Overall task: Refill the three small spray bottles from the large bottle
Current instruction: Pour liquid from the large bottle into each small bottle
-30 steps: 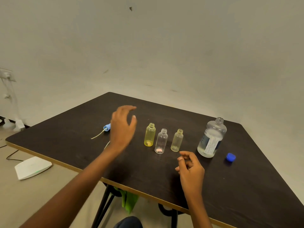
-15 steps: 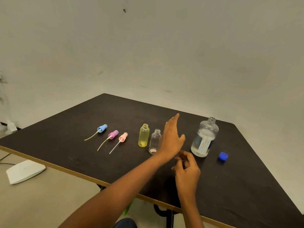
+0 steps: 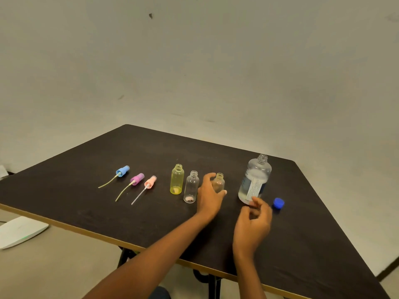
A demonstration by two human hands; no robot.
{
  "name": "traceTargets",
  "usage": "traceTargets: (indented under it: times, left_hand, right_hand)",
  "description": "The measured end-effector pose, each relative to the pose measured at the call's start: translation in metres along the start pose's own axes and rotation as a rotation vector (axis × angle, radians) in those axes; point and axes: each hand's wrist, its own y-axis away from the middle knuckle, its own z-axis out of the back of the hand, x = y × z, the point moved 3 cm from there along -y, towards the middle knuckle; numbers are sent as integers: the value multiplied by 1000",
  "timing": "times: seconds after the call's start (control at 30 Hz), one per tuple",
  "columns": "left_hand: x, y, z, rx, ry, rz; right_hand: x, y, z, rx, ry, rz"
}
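Fingers (image 3: 211, 175), left hand (image 3: 208, 198): gripping cylindrical clear plastic bottle (image 3: 219, 182); right hand (image 3: 252, 225): loosely curled, empty.

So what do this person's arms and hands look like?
Both are bare: the left hand and the right hand wear no gloves, and I see no rings, watch or bracelet. The left forearm and right forearm are uncovered too, with no sleeve in view.

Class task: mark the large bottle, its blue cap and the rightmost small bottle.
large bottle (image 3: 258, 172): head view, clear body above the label.
blue cap (image 3: 278, 203): head view, top face.
rightmost small bottle (image 3: 218, 182): head view, body below the neck.
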Motion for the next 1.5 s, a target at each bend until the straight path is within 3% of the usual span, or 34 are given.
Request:
traceTargets:
  times: [0.13,0.33,0.43,0.83,1.1,1.3,1.5]
  left_hand:
    - [-19,6,7,63,139,-11]
    - [-57,34,25,233,393,-13]
    - [-71,44,33,342,472,-12]
    - [-98,38,92,319,362,-44]
    - [-107,47,124,248,283,-114]
    - [-135,52,141,296,246,-187]
    - [-159,61,157,356,268,-221]
  right_hand:
    - [-5,-50,1,-10,115,-81]
    - [-21,-90,-26,291,210,-147]
    - [-29,-97,-40,347,146,-186]
    - [-10,-108,-43,339,91,-224]
    - [71,-93,-23,393,56,54]
    - [157,-83,-1,395,123,353]
    - [200,-78,9,391,277,579]
